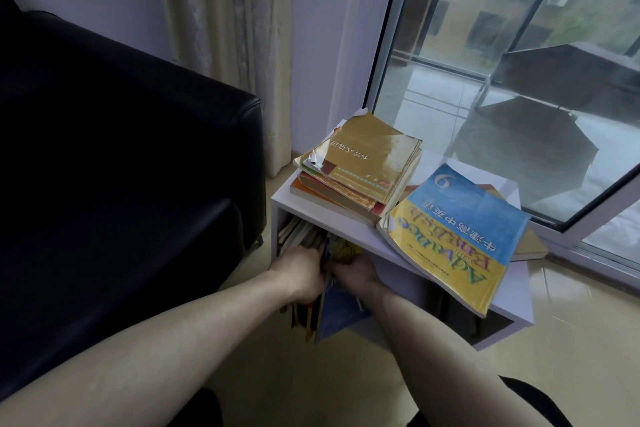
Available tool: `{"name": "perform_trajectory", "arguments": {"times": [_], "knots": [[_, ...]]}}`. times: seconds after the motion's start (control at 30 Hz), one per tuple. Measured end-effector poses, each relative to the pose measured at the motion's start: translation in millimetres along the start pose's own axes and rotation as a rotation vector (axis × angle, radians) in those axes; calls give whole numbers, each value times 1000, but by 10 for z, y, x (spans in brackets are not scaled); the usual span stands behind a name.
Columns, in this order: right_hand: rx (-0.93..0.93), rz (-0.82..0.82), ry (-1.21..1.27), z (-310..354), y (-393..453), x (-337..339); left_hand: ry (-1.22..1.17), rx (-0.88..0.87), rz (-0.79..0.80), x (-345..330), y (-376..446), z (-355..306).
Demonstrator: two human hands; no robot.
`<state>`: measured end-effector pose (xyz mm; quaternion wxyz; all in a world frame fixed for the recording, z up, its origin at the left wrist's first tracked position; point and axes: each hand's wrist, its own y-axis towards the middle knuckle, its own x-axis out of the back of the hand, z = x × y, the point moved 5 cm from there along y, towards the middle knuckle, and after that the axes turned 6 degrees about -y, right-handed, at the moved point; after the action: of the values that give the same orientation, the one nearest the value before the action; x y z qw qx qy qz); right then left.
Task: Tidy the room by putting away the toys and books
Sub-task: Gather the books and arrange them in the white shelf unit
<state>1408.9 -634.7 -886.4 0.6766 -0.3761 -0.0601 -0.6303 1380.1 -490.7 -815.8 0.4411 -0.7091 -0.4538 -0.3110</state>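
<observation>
Blue-covered book (337,305) is being slotted upright into the white shelf (349,229) at 6 o'clock, gripped by the right hand (353,270); neighbouring books (301,236) are held aside by the left hand (299,276). Next, pushing it flush seems needed. At 12 o'clock, a book stack (360,170) waits on top.

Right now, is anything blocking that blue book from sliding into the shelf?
Partly. Both hands, left and right, hold the blue book at the shelf opening. Upright books already fill the left of that compartment, beside its path. The space to its right looks open, though dark.
</observation>
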Motion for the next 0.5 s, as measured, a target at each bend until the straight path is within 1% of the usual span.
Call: {"name": "perform_trajectory", "arguments": {"times": [0.13, 0.3, 0.37, 0.5], "knots": [[40, -14, -18, 6, -5, -8, -6, 3, -1, 9, -31, 52], [90, -9, -141, -6, 4, -39, -103, 35, -13, 95, -11, 58], [128, -21, -254, 40, -20, -36, -118, 37, -33, 142, 1, 46], [200, -96, -501, 171, -137, -29, -143, 44, -90, 198, 25, 30]]}}
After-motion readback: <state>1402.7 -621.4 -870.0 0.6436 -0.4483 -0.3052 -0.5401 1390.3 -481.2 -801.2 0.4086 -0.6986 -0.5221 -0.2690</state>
